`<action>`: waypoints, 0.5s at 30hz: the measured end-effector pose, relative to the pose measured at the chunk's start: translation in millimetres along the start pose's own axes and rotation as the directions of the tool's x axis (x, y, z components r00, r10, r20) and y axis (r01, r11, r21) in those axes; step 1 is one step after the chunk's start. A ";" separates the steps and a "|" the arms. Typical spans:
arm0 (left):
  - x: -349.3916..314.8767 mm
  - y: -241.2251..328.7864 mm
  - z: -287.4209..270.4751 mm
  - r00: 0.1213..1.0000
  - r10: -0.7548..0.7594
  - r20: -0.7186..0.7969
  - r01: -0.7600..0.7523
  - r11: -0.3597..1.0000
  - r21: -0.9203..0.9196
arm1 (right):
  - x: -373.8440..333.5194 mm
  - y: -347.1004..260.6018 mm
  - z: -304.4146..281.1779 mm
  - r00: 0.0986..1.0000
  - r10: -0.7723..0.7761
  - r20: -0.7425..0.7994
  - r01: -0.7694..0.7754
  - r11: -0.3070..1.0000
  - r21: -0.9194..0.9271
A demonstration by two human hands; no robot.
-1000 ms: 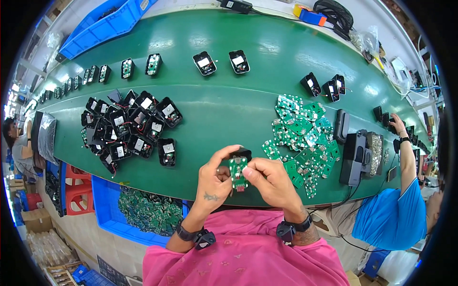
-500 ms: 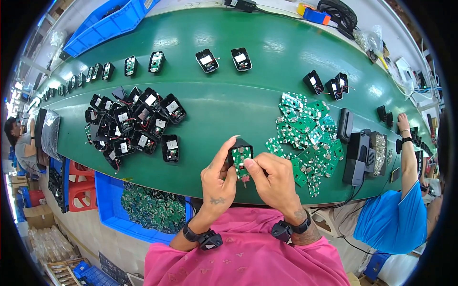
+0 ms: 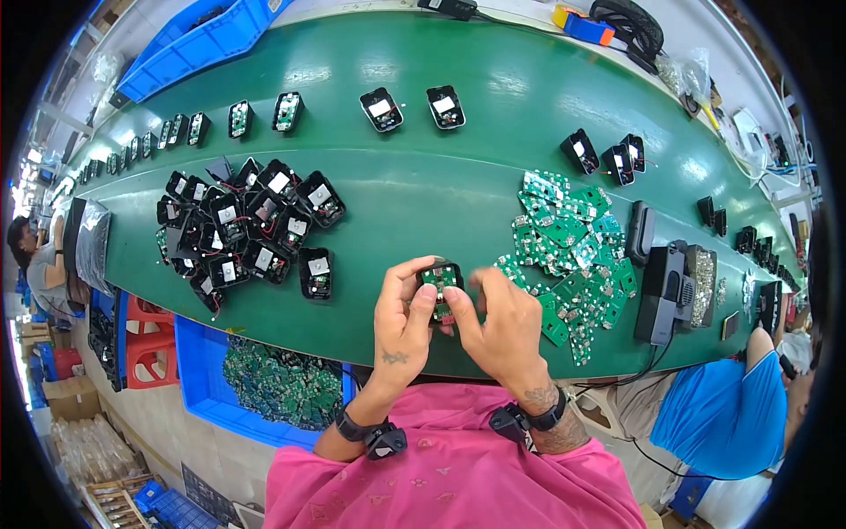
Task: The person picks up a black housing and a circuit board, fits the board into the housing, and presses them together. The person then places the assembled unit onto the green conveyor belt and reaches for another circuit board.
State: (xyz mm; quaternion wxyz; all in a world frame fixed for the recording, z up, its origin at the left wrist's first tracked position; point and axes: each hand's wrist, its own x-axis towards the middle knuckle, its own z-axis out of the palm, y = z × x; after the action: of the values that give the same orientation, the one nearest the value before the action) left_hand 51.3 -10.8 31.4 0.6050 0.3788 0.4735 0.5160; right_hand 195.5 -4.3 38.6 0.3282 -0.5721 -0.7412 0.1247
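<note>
A small black plastic housing (image 3: 456,269) with a green circuit board (image 3: 438,277) in its opening is between my hands, above the near edge of the green table. My left hand (image 3: 402,309) is wrapped round the housing's left side, its thumb flat on the board. My right hand (image 3: 504,322) presses its thumb on the board's right side; the index finger is bent and lifted off, and the other fingers are partly hidden. A reddish connector (image 3: 447,321) shows at the board's lower end. To the right lies a heap of loose green circuit boards (image 3: 568,234).
Left on the table (image 3: 397,194) is a pile of black housings (image 3: 256,220) with wires. Filled housings (image 3: 287,112) stand in a row behind. A blue bin of boards (image 3: 203,388) sits below the table's edge. At right are a dark device (image 3: 659,295) and a co-worker in blue (image 3: 714,410).
The board now sits flatter in the housing, and my left thumb has moved onto it. My right index finger has lifted away. The co-worker's arm at right has drawn back from the table.
</note>
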 end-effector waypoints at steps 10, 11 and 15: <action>7.5 -25.0 -7.8 0.942 0.335 -0.024 -0.310 0.895 0.322 | 13.8 -11.6 3.1 0.938 0.166 0.305 -0.313 0.784 0.536; 6.6 -19.6 -5.8 0.942 0.332 -0.047 -0.304 0.905 0.297 | 14.9 -12.8 3.1 0.938 0.166 0.304 -0.310 0.792 0.526; 8.9 -14.4 -12.2 0.920 0.381 -0.093 -0.327 0.875 0.355 | 22.6 -14.9 12.9 0.951 0.109 0.290 -0.256 0.804 0.537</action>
State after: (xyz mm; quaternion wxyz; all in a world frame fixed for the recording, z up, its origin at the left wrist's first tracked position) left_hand 43.6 -5.1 12.9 0.3872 0.5134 0.5230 0.5594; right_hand 173.0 14.5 45.0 0.3762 -0.4974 -0.6457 0.4406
